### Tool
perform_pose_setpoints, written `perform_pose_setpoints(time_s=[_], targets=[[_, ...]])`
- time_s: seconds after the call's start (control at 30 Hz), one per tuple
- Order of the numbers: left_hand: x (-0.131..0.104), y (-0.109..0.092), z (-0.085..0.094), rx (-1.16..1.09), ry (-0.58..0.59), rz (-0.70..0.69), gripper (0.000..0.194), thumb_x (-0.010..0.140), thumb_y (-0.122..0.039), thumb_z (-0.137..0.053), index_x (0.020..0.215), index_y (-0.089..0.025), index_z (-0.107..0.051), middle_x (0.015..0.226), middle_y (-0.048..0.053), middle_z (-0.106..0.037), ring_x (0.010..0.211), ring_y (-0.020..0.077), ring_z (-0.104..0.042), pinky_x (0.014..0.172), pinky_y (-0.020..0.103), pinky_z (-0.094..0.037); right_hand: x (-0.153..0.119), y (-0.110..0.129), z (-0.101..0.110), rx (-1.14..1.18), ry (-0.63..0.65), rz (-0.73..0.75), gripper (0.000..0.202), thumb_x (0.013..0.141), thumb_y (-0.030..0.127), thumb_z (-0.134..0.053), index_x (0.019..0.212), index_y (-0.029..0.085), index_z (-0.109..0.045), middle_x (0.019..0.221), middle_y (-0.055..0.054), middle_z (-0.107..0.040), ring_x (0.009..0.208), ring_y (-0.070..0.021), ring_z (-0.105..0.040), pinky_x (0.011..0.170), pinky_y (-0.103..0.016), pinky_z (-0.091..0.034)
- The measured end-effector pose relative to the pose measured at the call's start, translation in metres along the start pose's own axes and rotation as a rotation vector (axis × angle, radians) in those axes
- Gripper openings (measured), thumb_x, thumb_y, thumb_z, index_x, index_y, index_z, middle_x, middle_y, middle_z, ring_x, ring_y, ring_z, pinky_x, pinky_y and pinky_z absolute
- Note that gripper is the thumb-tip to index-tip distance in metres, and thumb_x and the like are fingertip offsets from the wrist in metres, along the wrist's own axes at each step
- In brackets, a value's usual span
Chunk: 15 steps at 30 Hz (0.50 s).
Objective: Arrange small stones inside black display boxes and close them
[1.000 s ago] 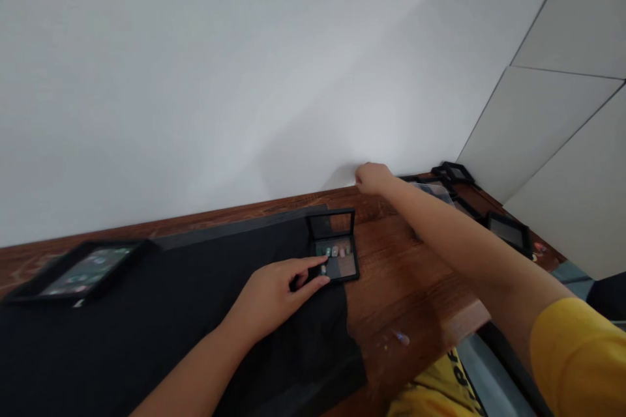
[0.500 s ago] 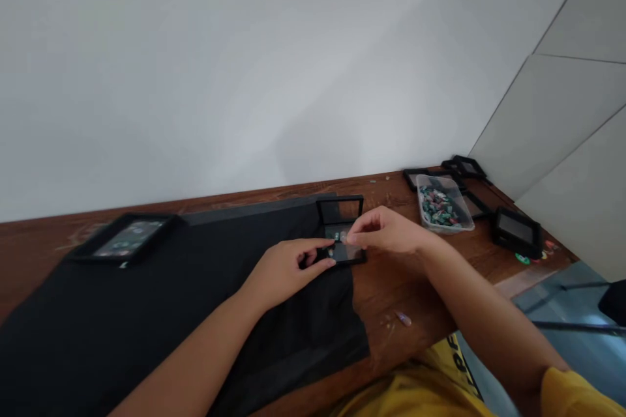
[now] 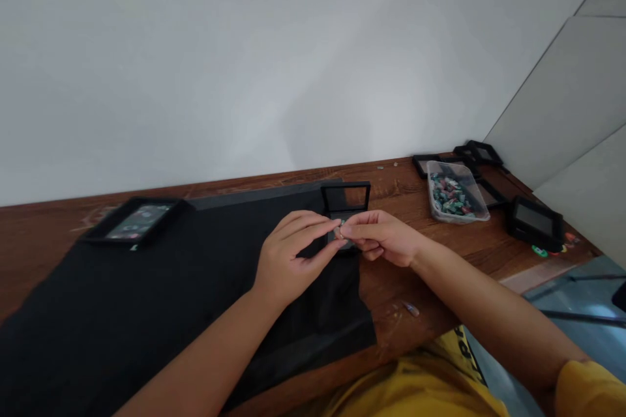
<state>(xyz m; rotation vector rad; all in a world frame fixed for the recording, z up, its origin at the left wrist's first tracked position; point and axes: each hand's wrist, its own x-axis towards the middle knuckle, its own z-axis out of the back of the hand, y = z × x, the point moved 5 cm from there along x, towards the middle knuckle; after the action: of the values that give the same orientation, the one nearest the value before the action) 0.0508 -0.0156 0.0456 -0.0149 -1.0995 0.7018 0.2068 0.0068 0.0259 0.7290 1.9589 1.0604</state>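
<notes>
A small, pale, shiny piece (image 3: 338, 232) is pinched between the fingertips of both hands; it is too small to name more exactly. My left hand (image 3: 293, 251) closes on it with thumb and forefinger from the left. From the right, my right hand (image 3: 386, 234) grips it, its other fingers curled under. Directly below lies a hinged black display frame (image 3: 346, 185) with its lid raised at the back. The hands hide most of its lower half and what lies in it. A black cloth (image 3: 205, 293) is spread beneath the frame and my left arm.
At the right stands a clear plastic tub (image 3: 460, 216) of small wrapped colourful pieces. Several black frames (image 3: 535, 221) lie around it. Another black frame (image 3: 139, 221) rests on the cloth's left. One loose shiny piece (image 3: 411, 309) lies on the wooden table (image 3: 401, 192), near its front edge.
My left hand has lifted off the frame and come up to the small piece. The right hand has brought its fingertips against the left's. The camera view has shifted slightly.
</notes>
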Motion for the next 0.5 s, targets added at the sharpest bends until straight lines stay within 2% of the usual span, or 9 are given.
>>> perform_pose_setpoints(time_s=[0.17,0.33,0.43,0.5], targets=[[0.0034,-0.0041,0.0053,0.027,-0.040,-0.032,0.010,0.091,-0.023,-0.079,0.100,-0.021,-0.074,0.091,0.003,-0.079,0.085,0.0187,-0.072,0.081,0.035,-0.060,0.0000,-0.0016,0.0016,0.015,-0.010,-0.001,0.043,0.056,0.044,-0.095,0.071,0.018,-0.064,0.050,0.013,-0.036,0.048,-0.0034,-0.017,0.046,-0.022,-0.004],[0.0037,-0.0027,0.0026,0.046,-0.011,-0.005,0.008,0.094,-0.031,-0.075,0.096,-0.023,-0.077,0.089,0.003,-0.079,0.082,0.0190,-0.072,0.080,0.036,-0.060,-0.0011,-0.0017,0.0003,0.014,0.004,-0.006,0.040,0.061,0.041,-0.093,0.069,0.018,-0.061,0.052,0.012,-0.039,0.048,-0.0033,-0.018,0.045,-0.021,-0.005],[0.0024,0.0007,0.0018,0.033,0.008,0.037,0.011,0.094,-0.033,-0.074,0.096,-0.024,-0.078,0.087,0.003,-0.079,0.080,0.0192,-0.071,0.080,0.037,-0.060,-0.0010,-0.0019,0.0014,0.000,0.002,-0.007,0.032,0.066,0.037,-0.088,0.071,0.018,-0.063,0.054,0.011,-0.044,0.047,-0.0032,-0.020,0.044,-0.021,-0.007],[0.0010,0.0051,0.0032,0.012,0.014,0.072,0.012,0.094,-0.034,-0.073,0.097,-0.024,-0.079,0.086,0.003,-0.077,0.079,0.0186,-0.070,0.079,0.036,-0.059,-0.0008,-0.0007,0.0060,-0.033,-0.032,0.005,0.023,0.072,0.034,-0.083,0.080,0.018,-0.069,0.056,0.009,-0.050,0.045,-0.0037,-0.023,0.043,-0.021,-0.008]])
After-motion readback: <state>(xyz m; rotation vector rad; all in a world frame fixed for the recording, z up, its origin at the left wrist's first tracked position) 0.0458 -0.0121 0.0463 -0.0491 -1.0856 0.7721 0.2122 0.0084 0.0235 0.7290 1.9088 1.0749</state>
